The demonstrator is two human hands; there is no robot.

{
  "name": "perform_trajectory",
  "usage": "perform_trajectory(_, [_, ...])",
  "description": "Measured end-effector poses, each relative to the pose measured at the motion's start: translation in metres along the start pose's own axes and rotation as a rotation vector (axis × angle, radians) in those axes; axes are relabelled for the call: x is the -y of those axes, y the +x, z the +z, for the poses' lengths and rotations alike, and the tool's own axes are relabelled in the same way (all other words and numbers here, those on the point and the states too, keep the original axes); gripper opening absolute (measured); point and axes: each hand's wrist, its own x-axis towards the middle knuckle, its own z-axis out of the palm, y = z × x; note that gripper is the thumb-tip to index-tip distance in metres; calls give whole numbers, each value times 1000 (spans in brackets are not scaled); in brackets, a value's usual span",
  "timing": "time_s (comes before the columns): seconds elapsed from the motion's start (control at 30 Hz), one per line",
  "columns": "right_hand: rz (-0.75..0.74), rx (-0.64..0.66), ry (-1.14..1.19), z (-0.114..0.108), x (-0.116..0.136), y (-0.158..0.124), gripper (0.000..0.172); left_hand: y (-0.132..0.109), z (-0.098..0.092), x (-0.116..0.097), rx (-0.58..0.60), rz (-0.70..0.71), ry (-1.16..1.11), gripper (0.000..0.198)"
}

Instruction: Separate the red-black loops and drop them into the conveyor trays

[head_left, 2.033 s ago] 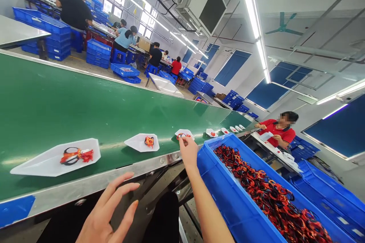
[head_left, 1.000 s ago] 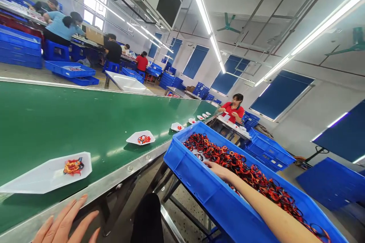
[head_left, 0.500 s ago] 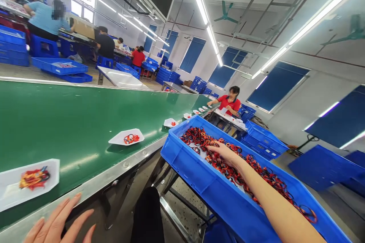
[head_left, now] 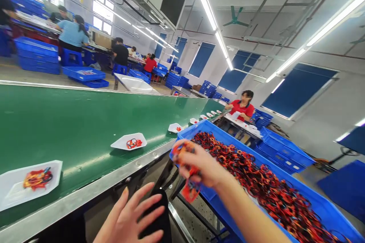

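My right hand [head_left: 201, 163] is closed around a bunch of red, orange and black bands [head_left: 190, 191], held over the near left edge of the blue crate [head_left: 336, 212]; some hang below the fingers, blurred by motion. A heap of such bands [head_left: 256, 174] fills the crate; whether they are cords or wires I cannot tell. My left hand [head_left: 134, 212] holds nothing, its fingers spread, between the green conveyor belt [head_left: 80, 121] and the crate. On the belt, the nearest white tray [head_left: 17, 197] carries several bands, and a smaller-looking white tray [head_left: 121, 142] beyond it has some too.
More white trays [head_left: 172, 128] stretch in a line along the belt. A metal rail [head_left: 114, 182] borders the belt beside my left hand. A person in red [head_left: 241, 110] sits at a table farther down. Stacked blue crates [head_left: 282, 152] stand right of that table.
My right hand has lifted out of the crate and moved left with a bunch of bands. My left hand has moved right, away from the rail. The view has shifted left.
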Motion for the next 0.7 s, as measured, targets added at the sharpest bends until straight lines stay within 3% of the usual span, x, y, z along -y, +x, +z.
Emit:
perform_trajectory(0.1, [-269,140,-435,75,-35,9,25,-11,28,-1,-33,61,-66,36])
perform_trajectory(0.17, [-444,139,-724,110,-60,17,34,-18,21,-9,-127,119,-131,18])
perform_trajectory(0.27, [-573,150,-923,139,-81,31,38,-22,-7,-19,-248,220,-241,9])
perform_trajectory(0.37, [-636,147,-911,150,-83,41,39,-18,-31,-27,-297,354,-335,13])
perform_trajectory(0.43, [-655,131,-869,151,-79,44,41,-17,-36,-33,-295,402,-370,14])
perform_trajectory(0.7, [-608,112,-781,146,-72,39,52,-20,-27,-45,-274,415,-440,19])
